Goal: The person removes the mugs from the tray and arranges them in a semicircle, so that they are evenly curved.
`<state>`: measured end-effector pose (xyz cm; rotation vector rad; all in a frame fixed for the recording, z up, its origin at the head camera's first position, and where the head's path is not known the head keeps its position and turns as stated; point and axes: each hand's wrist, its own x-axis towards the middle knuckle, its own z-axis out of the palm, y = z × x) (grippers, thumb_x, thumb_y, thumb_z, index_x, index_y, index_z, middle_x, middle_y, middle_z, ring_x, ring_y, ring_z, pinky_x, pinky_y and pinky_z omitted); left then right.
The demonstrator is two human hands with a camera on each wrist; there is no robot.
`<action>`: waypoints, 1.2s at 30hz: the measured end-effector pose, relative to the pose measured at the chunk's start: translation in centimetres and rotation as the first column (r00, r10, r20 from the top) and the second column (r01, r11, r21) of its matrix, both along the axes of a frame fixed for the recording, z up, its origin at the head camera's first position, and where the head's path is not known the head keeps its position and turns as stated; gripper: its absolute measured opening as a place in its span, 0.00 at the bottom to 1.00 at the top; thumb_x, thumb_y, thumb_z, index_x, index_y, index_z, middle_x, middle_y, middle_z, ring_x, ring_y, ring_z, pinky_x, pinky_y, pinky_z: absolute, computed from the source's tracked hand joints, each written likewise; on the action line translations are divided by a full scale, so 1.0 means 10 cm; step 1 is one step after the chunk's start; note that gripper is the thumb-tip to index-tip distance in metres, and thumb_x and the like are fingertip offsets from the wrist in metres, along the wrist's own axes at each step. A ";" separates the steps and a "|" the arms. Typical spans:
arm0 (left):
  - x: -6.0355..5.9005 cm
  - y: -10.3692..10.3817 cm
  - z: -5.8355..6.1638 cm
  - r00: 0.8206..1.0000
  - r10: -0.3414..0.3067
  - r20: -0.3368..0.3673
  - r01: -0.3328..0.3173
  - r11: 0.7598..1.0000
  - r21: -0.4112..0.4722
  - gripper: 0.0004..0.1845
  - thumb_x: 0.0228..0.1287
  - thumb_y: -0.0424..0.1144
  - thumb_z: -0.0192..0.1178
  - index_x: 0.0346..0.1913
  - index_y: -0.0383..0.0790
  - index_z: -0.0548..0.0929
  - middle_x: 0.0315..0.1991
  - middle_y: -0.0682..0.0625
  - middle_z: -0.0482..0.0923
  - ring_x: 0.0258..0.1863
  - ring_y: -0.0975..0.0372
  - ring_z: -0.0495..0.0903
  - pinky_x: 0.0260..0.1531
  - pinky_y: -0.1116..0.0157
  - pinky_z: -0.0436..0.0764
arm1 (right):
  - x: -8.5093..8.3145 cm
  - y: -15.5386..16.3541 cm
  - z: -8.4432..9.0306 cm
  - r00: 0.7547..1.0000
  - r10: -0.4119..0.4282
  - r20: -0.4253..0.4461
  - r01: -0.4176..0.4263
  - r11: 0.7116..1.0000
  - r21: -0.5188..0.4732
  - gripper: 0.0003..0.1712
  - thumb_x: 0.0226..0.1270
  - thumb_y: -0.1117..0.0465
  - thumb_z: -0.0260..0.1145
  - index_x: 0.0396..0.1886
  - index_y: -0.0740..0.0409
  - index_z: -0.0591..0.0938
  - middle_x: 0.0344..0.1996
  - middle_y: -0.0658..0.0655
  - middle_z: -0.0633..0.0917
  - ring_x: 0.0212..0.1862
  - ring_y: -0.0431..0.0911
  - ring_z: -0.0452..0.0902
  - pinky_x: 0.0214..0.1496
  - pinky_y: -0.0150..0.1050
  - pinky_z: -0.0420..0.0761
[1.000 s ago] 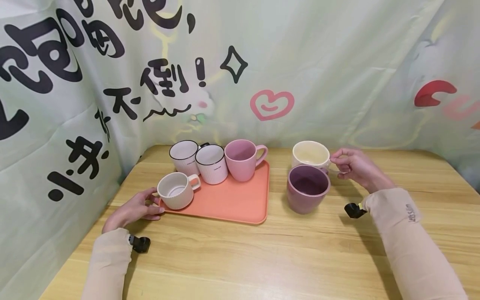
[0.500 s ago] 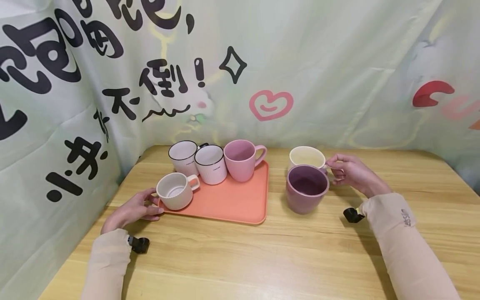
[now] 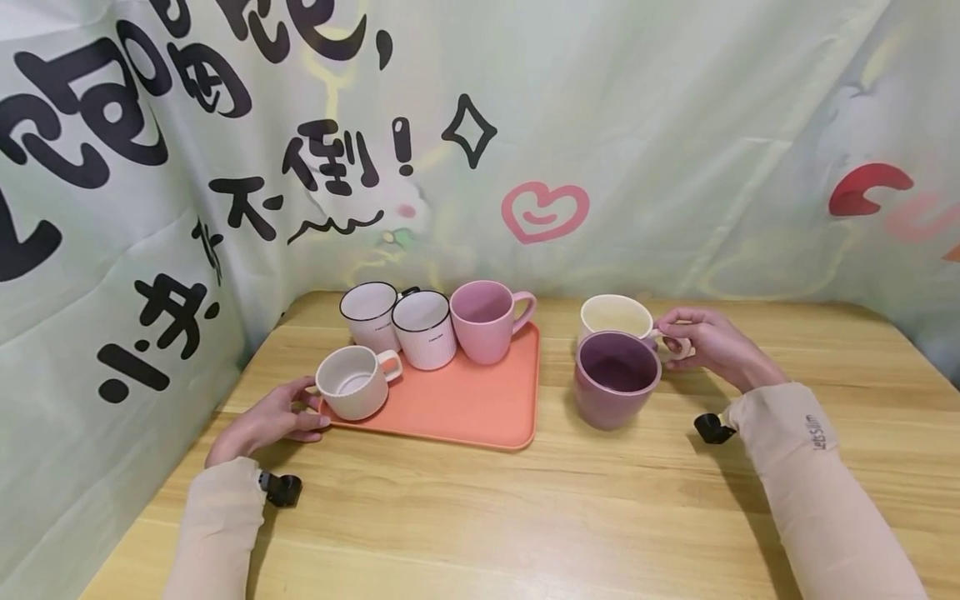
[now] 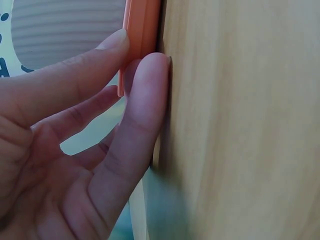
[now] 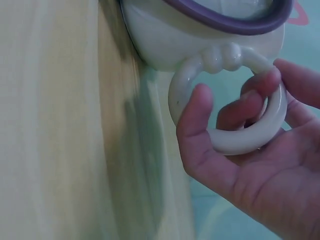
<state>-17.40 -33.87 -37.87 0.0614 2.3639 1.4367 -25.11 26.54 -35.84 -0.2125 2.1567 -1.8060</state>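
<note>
Right hand (image 3: 708,343) curls round the cream ceramic mug's (image 3: 617,317) ring handle (image 5: 227,107) – left hand (image 3: 273,417) pinches the flat orange plastic tray's (image 3: 465,408) rim

Head view: you look forward and down from above the near table edge, facing the printed backdrop, with the whole table (image 3: 570,508) in frame. Left wrist view: very close, turned sideways, looking along your left hand (image 4: 75,150) to the orange tray (image 4: 141,35) rim. Right wrist view: very close, also turned, facing the cream mug (image 5: 200,40) handle. Shared with the head view: tray (image 3: 465,408) corner; cream mug (image 3: 615,317).
</note>
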 end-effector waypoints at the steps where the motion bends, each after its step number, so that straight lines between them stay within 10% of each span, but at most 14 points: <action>1: 0.00 0.00 0.00 1.000 0.000 0.001 0.000 1.000 -0.001 0.38 0.67 0.24 0.63 0.72 0.18 0.52 0.49 0.33 0.68 0.37 0.58 0.83 0.38 0.61 0.89 | 0.00 0.00 0.01 1.000 0.008 -0.006 -0.008 1.000 0.010 0.14 0.81 0.64 0.54 0.35 0.49 0.82 0.29 0.53 0.72 0.35 0.42 0.70 0.41 0.43 0.86; 22: -0.02 -0.01 -0.01 1.000 0.006 -0.002 -0.006 1.000 -0.003 0.38 0.67 0.24 0.63 0.72 0.19 0.53 0.49 0.33 0.68 0.37 0.58 0.83 0.39 0.61 0.89 | -0.11 0.09 0.12 0.989 0.143 -0.035 -0.137 0.980 0.142 0.11 0.81 0.65 0.52 0.47 0.72 0.76 0.39 0.59 0.76 0.44 0.47 0.73 0.49 0.55 0.87; 29: -0.01 -0.01 -0.01 1.000 0.004 -0.003 -0.004 1.000 -0.001 0.38 0.67 0.23 0.63 0.72 0.19 0.53 0.49 0.32 0.68 0.37 0.58 0.83 0.38 0.61 0.89 | -0.16 0.13 0.40 0.983 0.166 -0.075 -0.126 0.917 0.377 0.24 0.84 0.57 0.49 0.63 0.76 0.67 0.55 0.69 0.75 0.55 0.55 0.74 0.58 0.62 0.80; 36: -0.01 -0.01 0.00 1.000 -0.001 0.001 0.001 1.000 -0.015 0.38 0.67 0.24 0.64 0.72 0.19 0.53 0.50 0.32 0.68 0.37 0.58 0.83 0.38 0.61 0.89 | -0.18 -0.02 0.74 0.979 0.137 -0.149 -0.068 0.916 0.395 0.27 0.83 0.52 0.52 0.63 0.72 0.69 0.53 0.60 0.79 0.50 0.44 0.77 0.55 0.45 0.83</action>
